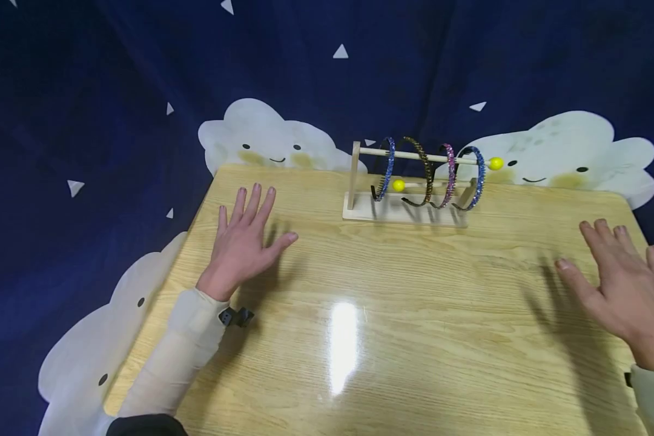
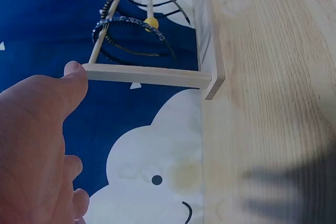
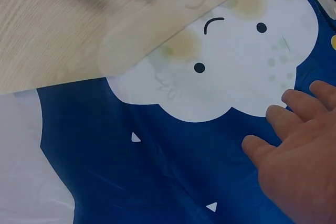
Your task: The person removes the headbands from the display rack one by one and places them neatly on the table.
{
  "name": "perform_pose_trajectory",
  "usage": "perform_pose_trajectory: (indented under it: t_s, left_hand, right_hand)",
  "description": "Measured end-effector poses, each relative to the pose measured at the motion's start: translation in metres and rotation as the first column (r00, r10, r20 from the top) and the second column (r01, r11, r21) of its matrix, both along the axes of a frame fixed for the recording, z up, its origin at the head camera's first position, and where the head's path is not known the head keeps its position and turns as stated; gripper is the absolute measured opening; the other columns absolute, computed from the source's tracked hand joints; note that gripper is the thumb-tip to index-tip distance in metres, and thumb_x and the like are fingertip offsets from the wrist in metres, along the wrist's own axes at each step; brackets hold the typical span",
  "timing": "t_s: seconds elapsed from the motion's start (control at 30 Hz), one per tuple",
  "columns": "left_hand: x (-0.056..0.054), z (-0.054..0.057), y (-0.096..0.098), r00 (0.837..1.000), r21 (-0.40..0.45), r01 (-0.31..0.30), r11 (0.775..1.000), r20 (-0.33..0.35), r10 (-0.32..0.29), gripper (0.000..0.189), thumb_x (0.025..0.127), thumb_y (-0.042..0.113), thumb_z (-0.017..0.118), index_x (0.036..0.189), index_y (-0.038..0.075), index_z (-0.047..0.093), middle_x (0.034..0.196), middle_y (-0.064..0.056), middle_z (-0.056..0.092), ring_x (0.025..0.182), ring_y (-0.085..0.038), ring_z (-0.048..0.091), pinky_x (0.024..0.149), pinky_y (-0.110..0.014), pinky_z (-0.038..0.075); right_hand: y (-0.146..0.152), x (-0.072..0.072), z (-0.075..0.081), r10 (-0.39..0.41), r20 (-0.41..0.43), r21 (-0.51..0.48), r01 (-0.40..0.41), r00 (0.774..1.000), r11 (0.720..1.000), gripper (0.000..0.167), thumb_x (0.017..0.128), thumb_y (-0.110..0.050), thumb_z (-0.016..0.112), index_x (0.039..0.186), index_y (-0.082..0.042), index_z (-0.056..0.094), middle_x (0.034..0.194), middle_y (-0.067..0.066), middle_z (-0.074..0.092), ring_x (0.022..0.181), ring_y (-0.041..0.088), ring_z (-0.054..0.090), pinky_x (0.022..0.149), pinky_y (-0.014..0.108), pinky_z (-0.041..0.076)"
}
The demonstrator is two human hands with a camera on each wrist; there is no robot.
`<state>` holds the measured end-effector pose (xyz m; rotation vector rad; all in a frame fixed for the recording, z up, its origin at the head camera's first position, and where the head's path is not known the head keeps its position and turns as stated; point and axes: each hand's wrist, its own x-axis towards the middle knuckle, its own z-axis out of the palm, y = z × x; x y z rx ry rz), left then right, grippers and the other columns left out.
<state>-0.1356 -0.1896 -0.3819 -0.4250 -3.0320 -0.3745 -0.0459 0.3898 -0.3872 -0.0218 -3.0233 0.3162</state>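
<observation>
A wooden headband rack stands at the back of the table. On its upper rod hang a blue headband at the left, a brown-gold headband, a pink headband and another blue headband by the rod's yellow end ball. A second, lower rod ends in a yellow ball. My left hand hovers over the table left of the rack, fingers spread, holding nothing. Over the right side is my right hand, its fingers also spread and holding nothing.
The light wooden table carries a bright glare spot near its middle. Behind it hangs a dark blue cloth with white triangles and smiling clouds. A small black device sits at my left wrist.
</observation>
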Motion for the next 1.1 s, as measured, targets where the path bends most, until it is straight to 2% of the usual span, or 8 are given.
perform_pose_trajectory:
  t_s: [0.2, 0.4, 0.63, 0.83, 1.1]
  left_hand:
    - [-0.004, -0.007, 0.007, 0.999, 0.020, 0.031, 0.999, 0.012, -0.031, 0.095, 0.091, 0.081, 0.036, 0.163, 0.027, 0.004, 0.168, -0.003, -0.002, 0.151, -0.020, -0.016, 0.117, -0.061, -0.005]
    - [-0.009, -0.015, 0.019, 0.997, 0.057, 0.075, 0.996, 0.023, -0.076, 0.095, 0.092, 0.079, 0.039, 0.163, 0.028, 0.001, 0.168, -0.003, -0.002, 0.151, -0.019, -0.015, 0.119, -0.056, -0.003]
    - [-0.017, -0.022, 0.034, 0.991, 0.042, 0.132, 0.990, 0.027, -0.133, 0.096, 0.093, 0.078, 0.039, 0.163, 0.026, 0.000, 0.168, -0.004, 0.000, 0.151, -0.019, -0.013, 0.119, -0.056, -0.001]
    - [-0.025, -0.031, 0.049, 0.985, 0.022, 0.169, 0.985, 0.041, -0.170, 0.096, 0.093, 0.079, 0.034, 0.163, 0.023, 0.000, 0.167, -0.005, -0.003, 0.153, -0.023, -0.009, 0.119, -0.057, 0.000]
    - [-0.036, -0.045, 0.068, 0.980, 0.040, 0.181, 0.983, 0.071, -0.184, 0.096, 0.094, 0.077, 0.035, 0.163, 0.020, -0.001, 0.167, -0.004, -0.006, 0.151, -0.018, -0.015, 0.120, -0.055, -0.002]
  right_hand:
    - [0.000, 0.001, -0.003, -0.001, -0.014, -0.005, 0.001, 1.000, 1.000, 0.088, 0.101, -0.056, 0.046, 0.159, 0.002, 0.015, 0.160, 0.033, 0.009, 0.149, 0.044, -0.003, 0.115, 0.060, -0.014]
    - [-0.003, 0.001, -0.005, 0.048, -0.079, -0.022, -0.050, 0.996, 0.998, 0.079, 0.103, -0.049, 0.048, 0.158, 0.002, 0.022, 0.157, 0.036, 0.018, 0.148, 0.050, 0.007, 0.117, 0.062, -0.006]
    - [-0.005, 0.002, -0.001, 0.069, -0.111, -0.036, -0.073, 0.991, 0.997, 0.078, 0.103, -0.047, 0.049, 0.158, 0.001, 0.023, 0.157, 0.036, 0.020, 0.148, 0.048, 0.007, 0.117, 0.061, -0.004]
    - [-0.012, 0.003, 0.003, 0.086, -0.160, -0.044, -0.094, 0.983, 0.995, 0.076, 0.103, -0.045, 0.050, 0.157, 0.002, 0.026, 0.155, 0.036, 0.025, 0.147, 0.049, 0.013, 0.118, 0.062, 0.001]
    - [-0.021, 0.006, 0.006, 0.066, -0.197, -0.085, -0.084, 0.978, 0.993, 0.076, 0.104, -0.046, 0.049, 0.158, 0.002, 0.025, 0.154, 0.035, 0.028, 0.144, 0.051, 0.022, 0.118, 0.060, 0.009]
